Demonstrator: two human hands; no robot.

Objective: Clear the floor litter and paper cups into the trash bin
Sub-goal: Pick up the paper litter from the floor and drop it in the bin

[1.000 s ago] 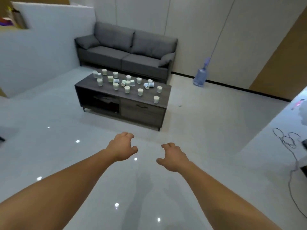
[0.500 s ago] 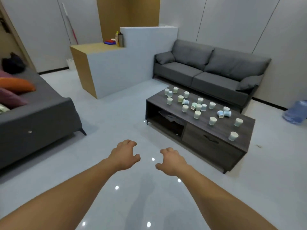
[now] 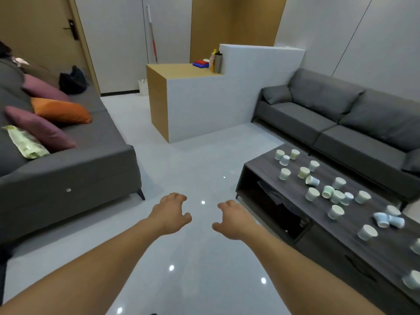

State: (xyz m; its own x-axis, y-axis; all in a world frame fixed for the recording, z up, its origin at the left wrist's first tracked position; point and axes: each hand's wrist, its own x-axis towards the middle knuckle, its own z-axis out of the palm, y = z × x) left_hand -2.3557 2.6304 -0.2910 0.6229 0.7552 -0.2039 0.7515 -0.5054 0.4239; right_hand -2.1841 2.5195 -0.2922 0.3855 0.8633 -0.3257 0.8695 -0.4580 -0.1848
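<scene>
Left hand [image 3: 169, 213] and right hand [image 3: 234, 220] are hovering over the floor, loosely curled, grasping nothing. Paper cups [image 3: 313, 193] are crowding the worktop [image 3: 354, 214] right of the hands; clearing is seemingly not yet starting.

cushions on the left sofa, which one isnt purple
The orange cushion on the grey sofa. It lies between the farther mauve cushion and the nearer mauve cushion, the only one not mauve.
</scene>
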